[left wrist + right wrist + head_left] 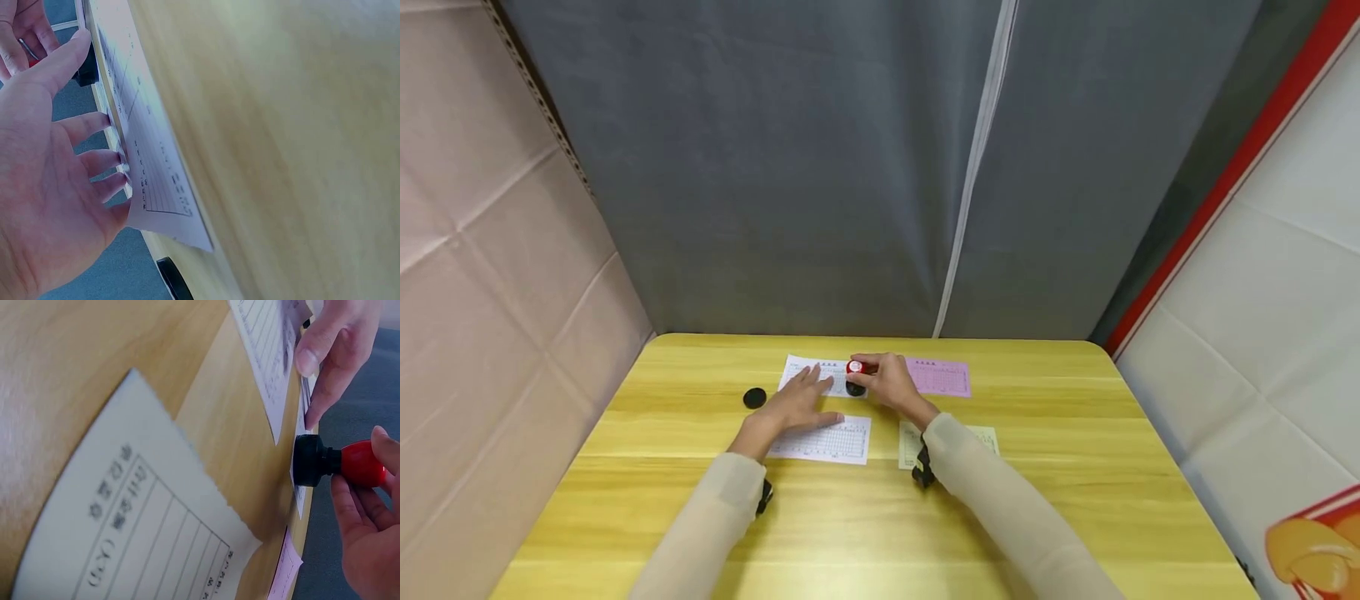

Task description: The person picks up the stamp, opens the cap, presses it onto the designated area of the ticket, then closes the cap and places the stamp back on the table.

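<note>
Grey cloth [760, 167] is hanging behind the desk [1075, 483], with a white strip [981, 150] running down it towards the far edge; pale panels [490, 275] are standing along the left and right edges. Near the middle of that far edge, a white slip [837, 372] is lying printed side up, and a pink slip [942, 377] is lying to its right. Closer to the near edge, a second white slip [838, 442] is resting below the first, and a pale green slip [910, 442] is showing partly from under the right forearm. Over towards the left edge, a black disc [755, 398] is lying just beside the far white slip.

The left hand [801, 400] is spreading its fingers wide over the far white slip and holding nothing; its thumb is extending over the top of the nearer one. The right hand [891, 382] is pinching the red handle of a stamp [855, 368] between thumb and fingers. The stamp is standing upright near the far edge's middle, its black base appearing to be touching the far white slip's right end.
</note>
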Tool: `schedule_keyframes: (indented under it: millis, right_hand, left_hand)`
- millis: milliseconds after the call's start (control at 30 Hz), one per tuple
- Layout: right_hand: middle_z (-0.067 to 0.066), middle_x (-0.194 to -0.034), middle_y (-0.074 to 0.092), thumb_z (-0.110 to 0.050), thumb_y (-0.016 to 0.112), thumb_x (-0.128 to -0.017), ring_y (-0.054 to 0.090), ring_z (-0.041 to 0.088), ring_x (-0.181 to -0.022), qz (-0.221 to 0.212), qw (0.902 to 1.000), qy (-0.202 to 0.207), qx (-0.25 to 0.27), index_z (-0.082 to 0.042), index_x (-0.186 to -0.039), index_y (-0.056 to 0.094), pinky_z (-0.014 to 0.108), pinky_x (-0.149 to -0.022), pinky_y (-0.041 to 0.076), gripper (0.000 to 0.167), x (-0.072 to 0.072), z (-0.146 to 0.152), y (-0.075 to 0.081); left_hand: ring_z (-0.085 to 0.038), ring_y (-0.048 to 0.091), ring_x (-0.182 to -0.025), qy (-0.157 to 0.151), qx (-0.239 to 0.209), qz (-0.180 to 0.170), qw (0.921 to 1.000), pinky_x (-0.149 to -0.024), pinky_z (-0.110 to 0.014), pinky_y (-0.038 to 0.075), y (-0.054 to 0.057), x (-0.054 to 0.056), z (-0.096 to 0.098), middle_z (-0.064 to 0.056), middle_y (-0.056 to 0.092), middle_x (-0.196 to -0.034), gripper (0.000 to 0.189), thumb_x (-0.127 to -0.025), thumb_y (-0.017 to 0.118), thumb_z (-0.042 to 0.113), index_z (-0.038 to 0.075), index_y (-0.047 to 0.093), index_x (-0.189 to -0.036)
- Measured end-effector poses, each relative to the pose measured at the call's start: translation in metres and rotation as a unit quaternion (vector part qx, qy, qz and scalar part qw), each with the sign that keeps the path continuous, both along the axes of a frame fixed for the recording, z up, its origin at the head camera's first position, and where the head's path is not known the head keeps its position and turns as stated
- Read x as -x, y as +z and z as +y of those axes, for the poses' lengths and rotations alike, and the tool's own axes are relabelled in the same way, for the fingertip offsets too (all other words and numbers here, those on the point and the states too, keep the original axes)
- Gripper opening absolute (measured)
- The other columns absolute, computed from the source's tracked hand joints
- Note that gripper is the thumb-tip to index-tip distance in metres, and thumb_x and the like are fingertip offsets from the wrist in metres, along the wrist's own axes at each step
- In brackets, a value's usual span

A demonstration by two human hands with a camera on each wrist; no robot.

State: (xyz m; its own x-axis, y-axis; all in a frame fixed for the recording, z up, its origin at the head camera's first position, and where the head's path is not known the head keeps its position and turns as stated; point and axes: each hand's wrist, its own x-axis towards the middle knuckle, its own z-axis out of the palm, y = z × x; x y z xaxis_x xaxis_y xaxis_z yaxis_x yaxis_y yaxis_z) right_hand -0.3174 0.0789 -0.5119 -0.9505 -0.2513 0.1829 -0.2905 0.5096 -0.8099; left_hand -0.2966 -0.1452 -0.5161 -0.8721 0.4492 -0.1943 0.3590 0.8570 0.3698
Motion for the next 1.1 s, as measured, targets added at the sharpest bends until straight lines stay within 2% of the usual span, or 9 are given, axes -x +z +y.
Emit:
schedule_keyframes:
  millis: [167,300,467,700,867,1100]
  right_hand:
    - [0.014,-0.119,0.078,-0.020,0.084,-0.093,0.075,0.021,-0.102,-0.016,0.9992,-0.026,0.024,-0.002,-0.132,0.074,0.031,-0.085,0.064,0.043,-0.001,0.004,0.002]
    - [0.013,-0.116,0.079,-0.019,0.082,-0.095,0.075,0.020,-0.100,-0.046,0.9938,-0.053,0.086,-0.001,-0.132,0.074,0.030,-0.083,0.064,0.042,-0.001,0.012,0.004]
    - [0.013,-0.111,0.079,-0.021,0.082,-0.095,0.074,0.016,-0.095,-0.094,0.9774,-0.091,0.166,-0.004,-0.129,0.076,0.025,-0.080,0.063,0.039,0.000,0.025,0.007]
    - [0.021,-0.118,0.076,-0.016,0.078,-0.098,0.078,0.022,-0.094,-0.136,0.9549,-0.087,0.249,0.001,-0.132,0.072,0.040,-0.094,0.063,0.039,0.002,0.053,0.009]
    - [0.023,-0.120,0.076,-0.016,0.077,-0.099,0.078,0.018,-0.093,-0.138,0.9501,-0.098,0.262,0.004,-0.132,0.071,0.029,-0.086,0.064,0.039,0.000,0.072,0.012]
    - [0.023,-0.124,0.074,-0.019,0.074,-0.101,0.077,0.021,-0.098,-0.145,0.9495,-0.114,0.254,0.002,-0.132,0.071,0.027,-0.087,0.064,0.037,-0.006,0.095,0.015]
  left_hand:
    - [-0.047,0.016,-0.160,0.002,-0.013,0.012,0.9998,-0.128,-0.066,0.020,0.001,0.000,-0.001,-0.026,0.020,-0.173,0.083,-0.099,0.070,0.053,0.006,0.043,-0.162]
    - [-0.048,0.020,-0.159,0.006,-0.008,0.021,0.9997,-0.128,-0.064,0.021,0.000,0.000,-0.001,-0.026,0.023,-0.172,0.081,-0.100,0.069,0.052,0.005,0.044,-0.161]
    - [-0.048,0.023,-0.158,0.008,-0.013,0.037,0.9992,-0.129,-0.063,0.022,0.002,0.001,-0.001,-0.027,0.026,-0.171,0.078,-0.100,0.070,0.048,0.005,0.045,-0.160]
    - [-0.043,0.023,-0.160,-0.008,-0.016,0.041,0.9990,-0.131,-0.059,0.020,0.007,0.004,0.013,-0.022,0.024,-0.173,0.079,-0.101,0.068,0.050,0.008,0.042,-0.163]
    - [-0.041,0.022,-0.160,-0.024,-0.017,0.035,0.9989,-0.132,-0.056,0.019,0.011,0.004,0.029,-0.020,0.024,-0.174,0.080,-0.101,0.068,0.051,0.009,0.040,-0.164]
    - [-0.037,0.022,-0.161,-0.050,-0.014,0.043,0.9977,-0.132,-0.055,0.019,0.009,0.003,0.048,-0.018,0.024,-0.174,0.083,-0.100,0.067,0.055,0.012,0.039,-0.165]
